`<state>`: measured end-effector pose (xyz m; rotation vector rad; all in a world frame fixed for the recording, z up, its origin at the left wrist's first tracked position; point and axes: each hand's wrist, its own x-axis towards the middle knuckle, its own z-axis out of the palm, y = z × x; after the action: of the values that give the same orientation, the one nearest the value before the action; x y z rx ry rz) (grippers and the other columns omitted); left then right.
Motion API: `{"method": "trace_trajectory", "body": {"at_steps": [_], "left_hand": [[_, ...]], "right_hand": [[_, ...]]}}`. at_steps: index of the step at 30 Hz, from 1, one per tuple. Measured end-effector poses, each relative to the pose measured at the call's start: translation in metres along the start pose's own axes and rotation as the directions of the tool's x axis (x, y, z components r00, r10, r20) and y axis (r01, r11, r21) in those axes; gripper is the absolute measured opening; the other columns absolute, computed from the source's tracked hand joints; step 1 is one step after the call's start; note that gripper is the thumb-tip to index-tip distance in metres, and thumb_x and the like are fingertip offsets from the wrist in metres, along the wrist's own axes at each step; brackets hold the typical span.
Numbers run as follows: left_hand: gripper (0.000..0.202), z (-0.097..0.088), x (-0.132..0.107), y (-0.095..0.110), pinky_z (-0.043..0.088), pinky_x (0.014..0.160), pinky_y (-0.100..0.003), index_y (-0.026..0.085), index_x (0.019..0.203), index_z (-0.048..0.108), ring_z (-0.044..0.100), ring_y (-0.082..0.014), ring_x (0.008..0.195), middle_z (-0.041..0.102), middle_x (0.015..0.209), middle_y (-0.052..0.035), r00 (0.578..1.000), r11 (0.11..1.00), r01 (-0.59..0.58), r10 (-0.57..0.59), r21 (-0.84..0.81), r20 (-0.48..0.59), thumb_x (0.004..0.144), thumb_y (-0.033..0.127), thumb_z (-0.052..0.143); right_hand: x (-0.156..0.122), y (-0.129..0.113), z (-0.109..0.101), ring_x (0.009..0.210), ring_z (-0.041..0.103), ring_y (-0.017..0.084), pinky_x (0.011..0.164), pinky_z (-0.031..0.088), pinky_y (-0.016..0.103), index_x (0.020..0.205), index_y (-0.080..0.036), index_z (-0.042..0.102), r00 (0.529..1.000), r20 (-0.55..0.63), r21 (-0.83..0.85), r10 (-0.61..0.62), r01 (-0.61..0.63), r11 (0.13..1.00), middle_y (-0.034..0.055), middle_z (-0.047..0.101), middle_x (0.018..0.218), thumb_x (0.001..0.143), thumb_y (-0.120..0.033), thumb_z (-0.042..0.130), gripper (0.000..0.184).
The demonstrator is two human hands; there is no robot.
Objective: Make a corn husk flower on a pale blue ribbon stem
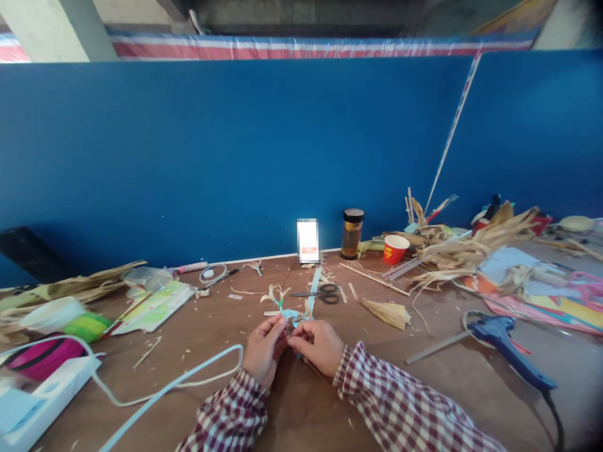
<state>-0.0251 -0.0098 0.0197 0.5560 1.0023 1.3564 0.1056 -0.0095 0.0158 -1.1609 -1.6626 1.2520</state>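
Observation:
My left hand (264, 348) and my right hand (318, 345) meet over the brown table (301, 402), both in checked sleeves. Their fingertips pinch a small craft piece (289, 314) made of light blue strip and pale dried husk, held just above the tabletop. A light blue strip (314, 290) rises from it toward the back. Black-handled scissors (323, 293) lie just beyond the hands.
A blue glue gun (506, 342) lies right, with a folded husk (387, 312) nearer. Dried husks (471, 251), a red paper cup (394, 248) and a brown jar (352, 233) stand at the back. A white power strip (42, 395) and cable lie left.

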Motion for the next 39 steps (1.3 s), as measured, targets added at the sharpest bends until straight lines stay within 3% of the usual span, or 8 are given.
{"method": "trace_trajectory", "body": {"at_steps": [4, 8, 15, 22, 26, 32, 35, 39], "left_hand": [[0.024, -0.002, 0.001, 0.0, 0.045, 0.049, -0.016, 0.014, 0.073, 0.065, 0.052, -0.0067, 0.052, 0.061, 0.061, 0.0013, 1.0, 1.0, -0.001, 0.001, -0.003, -0.016, 0.055, 0.023, 0.077], [0.023, -0.001, 0.001, 0.001, 0.046, 0.049, -0.016, 0.013, 0.068, 0.064, 0.051, -0.0061, 0.051, 0.059, 0.061, 0.0012, 1.0, 1.0, 0.007, -0.007, 0.018, -0.004, 0.057, 0.029, 0.077], [0.028, 0.001, 0.002, 0.001, 0.044, 0.047, -0.014, 0.01, 0.067, 0.064, 0.049, -0.0051, 0.051, 0.057, 0.058, 0.0018, 0.994, 0.994, -0.102, 0.103, 0.038, -0.02, 0.051, 0.029, 0.079], [0.031, -0.002, 0.004, 0.002, 0.045, 0.047, -0.013, 0.01, 0.062, 0.063, 0.049, -0.0043, 0.05, 0.056, 0.057, 0.0022, 0.993, 0.995, -0.094, 0.095, 0.018, -0.071, 0.048, 0.031, 0.08], [0.029, -0.003, 0.005, 0.003, 0.045, 0.045, -0.013, 0.01, 0.06, 0.062, 0.049, -0.0041, 0.047, 0.055, 0.055, 0.0023, 0.997, 0.999, -0.038, 0.039, 0.018, -0.068, 0.049, 0.03, 0.08], [0.027, -0.004, 0.004, 0.005, 0.047, 0.046, -0.013, 0.01, 0.062, 0.062, 0.051, -0.0046, 0.049, 0.057, 0.057, 0.0019, 0.994, 0.998, -0.066, 0.065, -0.003, -0.086, 0.05, 0.027, 0.08], [0.027, -0.004, 0.005, 0.006, 0.046, 0.045, -0.012, 0.011, 0.064, 0.063, 0.05, -0.0042, 0.048, 0.055, 0.055, 0.0029, 0.993, 0.998, -0.066, 0.067, 0.01, -0.098, 0.05, 0.027, 0.08], [0.027, -0.003, 0.004, 0.004, 0.045, 0.044, -0.012, 0.012, 0.066, 0.064, 0.049, -0.0038, 0.047, 0.053, 0.052, 0.0044, 0.997, 0.997, -0.017, 0.024, 0.081, -0.077, 0.053, 0.031, 0.078]], "right_hand": [[0.001, 0.007, 0.001, 0.035, 0.047, 0.007, 0.036, 0.034, 0.017, 0.071, -0.016, 0.059, 0.993, 0.077, 0.059, 0.087, -0.091, 0.994, -0.0023, 0.06, 0.053, 0.077, -0.031, 0.053, 0.017], [0.0, 0.011, 0.004, 0.032, 0.044, 0.006, 0.034, 0.03, 0.016, 0.068, -0.017, 0.056, 0.991, 0.058, 0.038, 0.12, -0.123, 0.992, -0.0038, 0.057, 0.049, 0.077, -0.03, 0.052, 0.017], [-0.003, 0.003, 0.001, 0.036, 0.046, 0.007, 0.037, 0.033, 0.017, 0.069, -0.016, 0.056, 0.987, 0.101, 0.055, 0.123, -0.129, 0.99, -0.0014, 0.058, 0.053, 0.074, -0.026, 0.055, 0.011], [-0.003, 0.0, 0.008, 0.034, 0.041, 0.006, 0.033, 0.029, 0.016, 0.068, -0.017, 0.051, 0.979, 0.054, 0.172, 0.195, -0.202, 0.964, -0.0039, 0.054, 0.051, 0.072, -0.022, 0.054, 0.008], [-0.007, -0.004, 0.016, 0.035, 0.042, 0.006, 0.034, 0.03, 0.016, 0.069, -0.017, 0.051, 0.987, 0.001, 0.202, 0.161, -0.158, 0.967, -0.0041, 0.054, 0.051, 0.074, -0.021, 0.053, 0.007], [-0.003, -0.008, -0.001, 0.046, 0.052, 0.009, 0.045, 0.039, 0.019, 0.071, -0.017, 0.054, 0.999, 0.015, 0.062, -0.045, 0.044, 0.997, -0.0009, 0.059, 0.06, 0.08, -0.029, 0.05, 0.015], [0.005, -0.005, -0.023, 0.053, 0.054, 0.011, 0.05, 0.04, 0.021, 0.075, -0.019, 0.055, 0.972, -0.161, -0.118, -0.169, 0.151, 0.981, 0.0001, 0.06, 0.066, 0.086, -0.033, 0.041, 0.023], [0.018, 0.01, -0.039, 0.056, 0.055, 0.013, 0.054, 0.039, 0.023, 0.082, -0.02, 0.056, 0.937, -0.283, -0.386, -0.203, 0.083, 0.919, -0.0007, 0.06, 0.063, 0.082, -0.034, 0.049, 0.016]]}}
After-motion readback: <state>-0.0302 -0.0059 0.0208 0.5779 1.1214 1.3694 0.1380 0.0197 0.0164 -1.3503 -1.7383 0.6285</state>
